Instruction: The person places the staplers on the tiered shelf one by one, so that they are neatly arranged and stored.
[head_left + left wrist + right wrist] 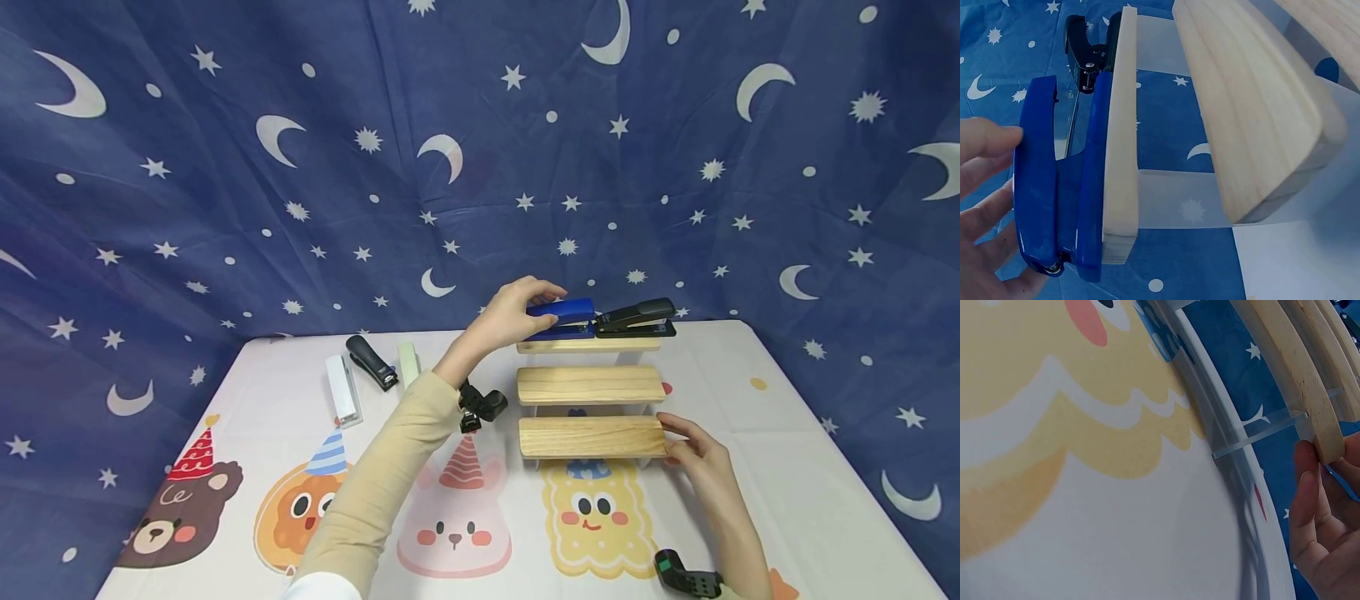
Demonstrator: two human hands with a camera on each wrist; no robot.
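A blue stapler (564,315) sits on the top board of a three-tier wooden display rack (588,385), at its left end. My left hand (519,312) holds it from the left, the thumb in front and the other fingers above and behind. In the left wrist view, fingertips meet the upper arm of the blue stapler (1035,181), and its base lies along the board. A black stapler (637,315) lies beside it on the same board. My right hand (697,454) grips the right end of the lowest board (1321,422) between thumb and fingers.
Left of the rack, a white stapler (342,390), a smaller black stapler (371,362) and a pale green stapler (408,363) lie on the table. The cartoon-printed tablecloth (780,467) covers the table, and a blue star-and-moon curtain (480,167) hangs behind it.
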